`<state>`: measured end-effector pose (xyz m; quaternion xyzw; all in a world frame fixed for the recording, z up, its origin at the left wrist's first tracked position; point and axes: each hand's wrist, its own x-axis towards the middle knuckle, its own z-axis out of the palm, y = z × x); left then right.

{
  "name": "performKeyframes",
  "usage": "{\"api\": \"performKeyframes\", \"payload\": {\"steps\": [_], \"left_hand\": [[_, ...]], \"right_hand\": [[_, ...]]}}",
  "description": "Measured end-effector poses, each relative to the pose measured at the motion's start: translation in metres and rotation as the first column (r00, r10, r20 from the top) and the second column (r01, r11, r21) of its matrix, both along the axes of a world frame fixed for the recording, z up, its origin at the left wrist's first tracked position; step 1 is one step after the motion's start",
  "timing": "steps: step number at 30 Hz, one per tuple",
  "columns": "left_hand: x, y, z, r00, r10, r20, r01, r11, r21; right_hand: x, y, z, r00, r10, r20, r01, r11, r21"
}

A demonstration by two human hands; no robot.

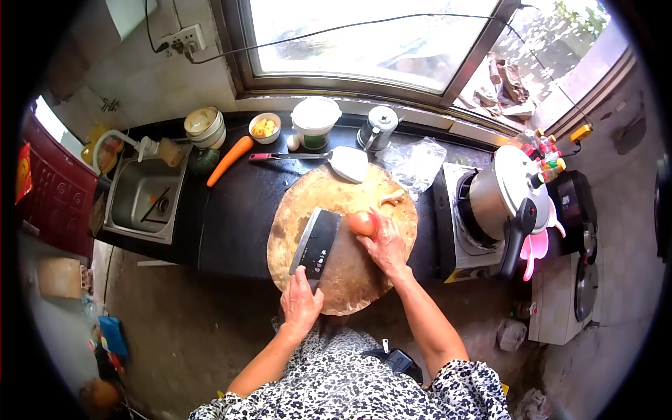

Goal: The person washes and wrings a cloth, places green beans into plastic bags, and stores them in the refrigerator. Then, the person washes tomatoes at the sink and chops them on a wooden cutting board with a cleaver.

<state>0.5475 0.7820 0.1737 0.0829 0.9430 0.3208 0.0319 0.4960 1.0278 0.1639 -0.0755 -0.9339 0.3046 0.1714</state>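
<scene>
My left hand (301, 306) is wrapped round the lower end of a cleaver (318, 245), whose dark, wide blade lies over the round wooden chopping board (294, 203). To the right of the blade, my right hand (387, 248) grips a round orange-red tomato (362, 223) on the board. The tomato appears whole. Just beyond that hand lies a small pale-brown piece (392, 197) that I cannot make out. A turner (348, 164) with a broad pale head rests at the board's far edge, its red-and-black handle pointing left.
Leftward along the counter are a carrot (229, 161), a dark green vegetable (204, 162), stacked bowls (205, 128) and a sink (136, 225). Behind the board stand a white tub (315, 120) and a metal jug (379, 129). A pressure cooker (492, 192) occupies the stove at right.
</scene>
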Motion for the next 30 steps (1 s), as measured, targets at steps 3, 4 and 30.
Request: {"api": "performKeyframes", "payload": {"steps": [3,4,30], "left_hand": [[0.0,-0.009,-0.005,0.996,0.035,-0.088,-0.036,0.999,-0.011],[-0.001,-0.01,-0.005,0.994,0.045,-0.103,-0.044,0.999,0.008],[0.0,-0.043,0.021,0.985,0.145,0.092,-0.151,0.986,0.068]], "right_hand": [[0.012,0.005,0.016,0.997,0.031,0.076,-0.036,0.997,0.07],[0.022,0.011,0.018,0.986,0.07,0.153,-0.079,0.995,0.053],[-0.021,-0.009,0.032,0.825,0.478,0.301,-0.435,0.878,-0.2]]}}
